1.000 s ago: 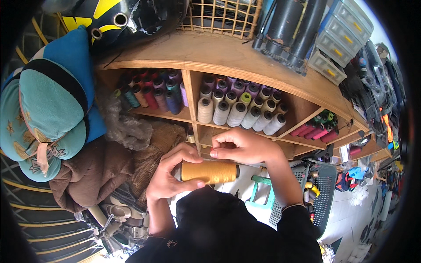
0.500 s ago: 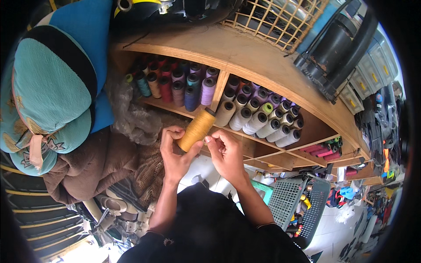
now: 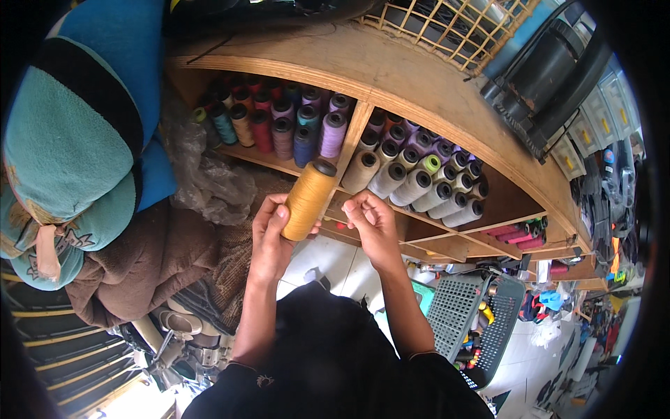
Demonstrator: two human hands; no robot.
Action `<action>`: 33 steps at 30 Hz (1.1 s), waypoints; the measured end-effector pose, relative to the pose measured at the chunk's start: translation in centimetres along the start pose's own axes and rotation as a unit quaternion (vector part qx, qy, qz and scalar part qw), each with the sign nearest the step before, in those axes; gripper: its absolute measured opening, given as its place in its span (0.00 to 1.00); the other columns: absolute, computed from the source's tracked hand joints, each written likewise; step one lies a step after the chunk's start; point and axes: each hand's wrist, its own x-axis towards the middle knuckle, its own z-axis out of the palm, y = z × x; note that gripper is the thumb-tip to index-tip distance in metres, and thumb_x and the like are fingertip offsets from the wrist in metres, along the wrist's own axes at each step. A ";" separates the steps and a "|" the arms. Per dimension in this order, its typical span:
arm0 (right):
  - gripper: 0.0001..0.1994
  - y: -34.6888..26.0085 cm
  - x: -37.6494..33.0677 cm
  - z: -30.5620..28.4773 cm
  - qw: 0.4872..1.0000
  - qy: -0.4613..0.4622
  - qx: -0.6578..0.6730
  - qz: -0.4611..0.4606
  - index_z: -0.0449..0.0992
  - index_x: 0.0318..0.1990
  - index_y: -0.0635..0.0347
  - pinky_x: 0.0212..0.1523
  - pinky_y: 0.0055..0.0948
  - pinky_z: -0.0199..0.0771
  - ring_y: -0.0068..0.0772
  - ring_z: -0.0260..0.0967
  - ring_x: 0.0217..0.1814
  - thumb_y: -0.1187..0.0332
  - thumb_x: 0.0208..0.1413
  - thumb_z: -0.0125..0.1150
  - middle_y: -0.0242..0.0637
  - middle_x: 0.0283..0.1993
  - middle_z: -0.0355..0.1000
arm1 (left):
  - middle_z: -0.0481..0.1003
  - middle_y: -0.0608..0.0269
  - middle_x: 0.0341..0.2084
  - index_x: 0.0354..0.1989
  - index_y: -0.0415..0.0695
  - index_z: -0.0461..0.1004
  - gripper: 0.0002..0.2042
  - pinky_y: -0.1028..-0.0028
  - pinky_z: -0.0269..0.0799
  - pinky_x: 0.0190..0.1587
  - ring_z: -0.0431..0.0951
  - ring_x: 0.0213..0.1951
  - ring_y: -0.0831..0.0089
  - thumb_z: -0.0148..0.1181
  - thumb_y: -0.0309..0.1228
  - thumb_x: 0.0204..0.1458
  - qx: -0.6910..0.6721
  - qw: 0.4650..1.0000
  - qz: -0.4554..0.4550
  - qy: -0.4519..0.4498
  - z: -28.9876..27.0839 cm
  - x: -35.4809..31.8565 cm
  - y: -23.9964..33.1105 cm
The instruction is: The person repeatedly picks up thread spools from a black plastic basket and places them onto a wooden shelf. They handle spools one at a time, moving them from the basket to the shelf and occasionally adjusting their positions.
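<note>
A mustard-yellow thread spool (image 3: 308,202) stands tilted in my left hand (image 3: 269,234), its dark core end pointing up and away. The thumb lies along its side and the fingers wrap behind it. To the right of the spool and apart from it is my right hand (image 3: 375,227), thumb and forefinger pinched together; any thread between them is too fine to see. Beyond both hands, wooden shelves (image 3: 359,136) hold upright thread spools: purple, blue, red and tan ones (image 3: 279,126) in the left compartment, mostly white and grey ones (image 3: 412,185) in the right.
Pink spools (image 3: 516,234) lie in a farther compartment. A grey-green plastic basket (image 3: 447,314) with small items stands on the floor at right. Left are a teal cushion (image 3: 77,133), brown cloth (image 3: 150,262) and crumpled plastic (image 3: 216,181). A wicker basket (image 3: 453,31) sits on the shelf top.
The spool has turned more upright in my left hand, whose thumb now lies across its side. My right hand has drawn away from the spool to the right, still pinched.
</note>
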 end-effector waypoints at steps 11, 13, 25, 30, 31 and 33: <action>0.33 -0.1 -3.6 5.2 0.933 0.049 -0.305 -0.184 0.54 0.66 0.68 0.58 0.39 0.63 0.47 0.59 0.63 0.66 0.56 0.62 0.54 0.64 0.55 | 0.72 0.58 0.44 0.54 0.40 0.62 0.16 0.71 0.80 0.37 0.76 0.41 0.74 0.49 0.38 0.65 0.080 0.993 0.015 0.087 -0.8 0.9 -3.3; 0.38 0.5 -2.8 5.5 0.905 0.046 -0.373 -0.200 0.49 0.69 0.68 0.63 0.42 0.59 0.50 0.52 0.68 0.68 0.55 0.62 0.53 0.69 0.49 | 0.71 0.58 0.45 0.54 0.40 0.61 0.17 0.73 0.79 0.37 0.76 0.42 0.74 0.50 0.38 0.64 0.124 0.988 0.019 0.087 -0.3 0.7 -3.2; 0.40 5.8 -0.8 4.9 0.966 0.075 -0.237 -0.075 0.46 0.70 0.65 0.61 0.40 0.60 0.43 0.54 0.63 0.61 0.57 0.63 0.48 0.58 0.52 | 0.70 0.53 0.46 0.55 0.38 0.63 0.19 0.69 0.68 0.52 0.72 0.48 0.67 0.59 0.28 0.57 0.287 0.948 0.130 0.044 -2.4 2.9 -6.3; 0.45 6.9 1.5 6.1 0.956 0.111 -0.255 -0.090 0.41 0.69 0.71 0.65 0.47 0.51 0.55 0.48 0.67 0.56 0.56 0.64 0.59 0.63 0.47 | 0.70 0.52 0.44 0.52 0.38 0.68 0.22 0.66 0.69 0.49 0.72 0.45 0.59 0.65 0.27 0.49 0.431 0.877 0.201 0.067 -3.0 5.8 -6.4; 0.44 7.2 1.6 6.4 0.965 0.108 -0.214 -0.102 0.41 0.69 0.71 0.66 0.46 0.50 0.53 0.47 0.68 0.57 0.57 0.63 0.57 0.63 0.46 | 0.70 0.52 0.44 0.52 0.38 0.69 0.22 0.65 0.70 0.48 0.72 0.45 0.58 0.66 0.26 0.48 0.443 0.866 0.221 0.075 -3.0 6.4 -6.6; 0.43 7.9 1.8 6.4 0.972 0.103 -0.175 -0.122 0.41 0.69 0.69 0.69 0.45 0.48 0.50 0.44 0.70 0.59 0.57 0.63 0.54 0.64 0.44 | 0.71 0.51 0.41 0.52 0.39 0.69 0.23 0.64 0.71 0.45 0.73 0.43 0.56 0.66 0.24 0.45 0.447 0.859 0.235 0.086 -2.5 7.1 -6.8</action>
